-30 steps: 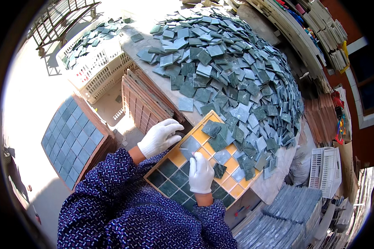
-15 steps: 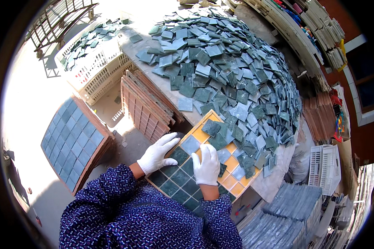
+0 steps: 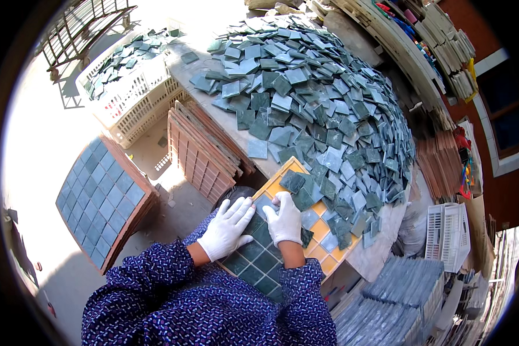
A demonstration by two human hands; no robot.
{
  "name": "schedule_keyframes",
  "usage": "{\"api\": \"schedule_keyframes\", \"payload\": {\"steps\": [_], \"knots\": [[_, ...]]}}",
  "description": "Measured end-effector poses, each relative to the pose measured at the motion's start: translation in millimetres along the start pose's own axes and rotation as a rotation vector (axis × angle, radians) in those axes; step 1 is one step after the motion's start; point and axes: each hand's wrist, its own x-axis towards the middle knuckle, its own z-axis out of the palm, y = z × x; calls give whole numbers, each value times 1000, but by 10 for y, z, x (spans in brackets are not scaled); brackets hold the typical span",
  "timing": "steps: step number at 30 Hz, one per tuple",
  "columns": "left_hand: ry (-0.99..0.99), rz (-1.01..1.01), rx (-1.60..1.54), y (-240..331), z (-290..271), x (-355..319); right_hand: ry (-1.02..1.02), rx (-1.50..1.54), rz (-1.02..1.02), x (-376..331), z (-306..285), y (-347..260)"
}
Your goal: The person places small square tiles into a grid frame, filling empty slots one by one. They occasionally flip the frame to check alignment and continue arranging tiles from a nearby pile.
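Observation:
A yellow tray (image 3: 278, 183) divided into square cells lies tilted in front of me. Its near part holds dark green stone tiles (image 3: 251, 250), one to a cell. My left hand (image 3: 228, 229), in a white glove, lies flat over the tray's left side with fingers stretched out. My gloved right hand (image 3: 284, 222) bends its fingers beside a paler tile (image 3: 263, 204) in an upper cell; what sits between its fingers is hidden. Loose tiles (image 3: 305, 193) overlap on the tray's far part, and several cells to the right show bare yellow.
A large heap of green-grey tiles (image 3: 323, 109) covers the table (image 3: 386, 230) beyond the tray. At left stand a stack topped with tiles (image 3: 101, 193), brown grid trays (image 3: 199, 153) and a white crate (image 3: 147, 92) of tiles. Bundled tile sheets (image 3: 401, 282) lie at right.
My left hand has slid right and slightly down over the tiles. My right hand has shifted slightly up, its fingers more bent, nearer the paler tile.

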Motion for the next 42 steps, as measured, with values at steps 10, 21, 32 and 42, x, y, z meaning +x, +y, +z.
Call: {"api": "schedule_keyframes", "payload": {"steps": [10, 21, 32, 42], "knots": [[122, -159, -207, -37, 67, -127, 218, -185, -491, -375, 173, 181], [65, -33, 81, -138, 8, 248, 326, -69, -189, -144, -169, 314], [-22, 182, 72, -128, 32, 564, 251, -161, 59, 78, -467, 451], [-71, 86, 55, -80, -27, 61, 260, -49, -126, -217, -318, 523]]}}
